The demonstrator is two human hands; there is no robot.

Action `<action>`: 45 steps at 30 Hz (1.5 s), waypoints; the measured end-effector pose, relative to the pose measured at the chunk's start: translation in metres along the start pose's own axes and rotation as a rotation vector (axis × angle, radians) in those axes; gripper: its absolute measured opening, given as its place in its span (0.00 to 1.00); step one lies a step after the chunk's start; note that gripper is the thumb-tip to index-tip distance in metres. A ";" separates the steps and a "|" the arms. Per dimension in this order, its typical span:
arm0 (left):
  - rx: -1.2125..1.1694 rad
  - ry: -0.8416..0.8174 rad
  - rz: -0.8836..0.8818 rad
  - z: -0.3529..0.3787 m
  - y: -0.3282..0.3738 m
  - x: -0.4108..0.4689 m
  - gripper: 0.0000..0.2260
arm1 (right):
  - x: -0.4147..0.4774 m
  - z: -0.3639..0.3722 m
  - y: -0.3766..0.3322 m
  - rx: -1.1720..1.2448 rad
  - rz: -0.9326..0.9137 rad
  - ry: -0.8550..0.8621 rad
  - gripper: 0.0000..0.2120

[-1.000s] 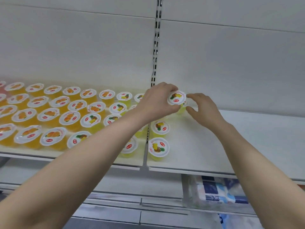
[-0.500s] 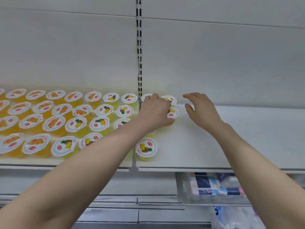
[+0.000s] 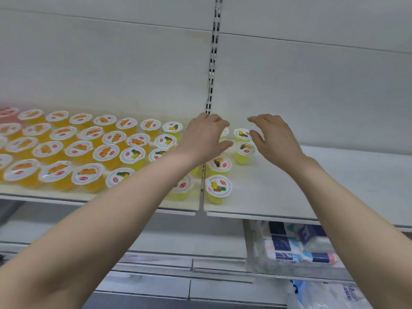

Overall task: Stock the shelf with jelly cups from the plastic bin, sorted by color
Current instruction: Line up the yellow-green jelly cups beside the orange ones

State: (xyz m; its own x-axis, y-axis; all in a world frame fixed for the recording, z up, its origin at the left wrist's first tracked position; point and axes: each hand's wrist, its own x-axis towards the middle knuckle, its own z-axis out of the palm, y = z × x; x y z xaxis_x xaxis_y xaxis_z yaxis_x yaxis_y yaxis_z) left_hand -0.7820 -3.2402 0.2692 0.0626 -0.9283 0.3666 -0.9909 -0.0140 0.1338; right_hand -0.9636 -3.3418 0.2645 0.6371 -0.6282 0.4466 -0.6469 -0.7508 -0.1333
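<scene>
Rows of jelly cups with white lids stand on the white shelf (image 3: 334,186): orange ones (image 3: 88,175) on the left, yellow pineapple ones (image 3: 218,189) toward the middle. Two yellow cups (image 3: 244,150) stand at the right end of the back rows, on the right shelf panel. My left hand (image 3: 206,137) hovers just left of them, fingers relaxed, holding nothing. My right hand (image 3: 275,139) hovers just right of them, fingers spread and empty. The plastic bin is out of sight.
A slotted upright (image 3: 211,63) runs down the back wall between the two shelf panels. Pink cups (image 3: 6,113) sit at the far left. Below the right panel, a clear bin holds blue-and-white packets (image 3: 296,246). A plastic bag (image 3: 330,295) lies at the bottom right.
My left hand set its yellow cup down on the right panel and let go. Both hands have drawn slightly away from the two cups. The camera shifted.
</scene>
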 end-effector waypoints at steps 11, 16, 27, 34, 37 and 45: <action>0.084 0.182 -0.091 -0.084 -0.104 -0.119 0.18 | 0.023 0.010 -0.155 0.046 -0.255 -0.004 0.19; 0.115 0.271 -0.175 -0.115 -0.173 -0.201 0.14 | 0.029 0.031 -0.263 0.099 -0.404 -0.006 0.20; 0.263 0.262 -0.497 -0.184 -0.320 -0.414 0.17 | 0.020 0.102 -0.513 0.315 -0.717 0.023 0.19; 0.341 0.269 -0.704 -0.221 -0.378 -0.550 0.14 | -0.004 0.147 -0.663 0.452 -0.900 -0.063 0.19; 0.350 0.267 -0.825 -0.226 -0.394 -0.602 0.13 | -0.017 0.168 -0.718 0.495 -0.983 -0.121 0.18; 0.342 0.302 -1.163 -0.220 -0.437 -0.705 0.13 | -0.031 0.240 -0.840 0.636 -1.187 -0.258 0.17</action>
State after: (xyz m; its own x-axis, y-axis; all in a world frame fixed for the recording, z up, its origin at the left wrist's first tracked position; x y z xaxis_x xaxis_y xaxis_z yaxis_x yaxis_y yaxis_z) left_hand -0.3669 -2.4977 0.1552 0.9015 -0.1789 0.3941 -0.3070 -0.9062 0.2909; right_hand -0.3394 -2.7402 0.1506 0.7726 0.4849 0.4097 0.5949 -0.7784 -0.2006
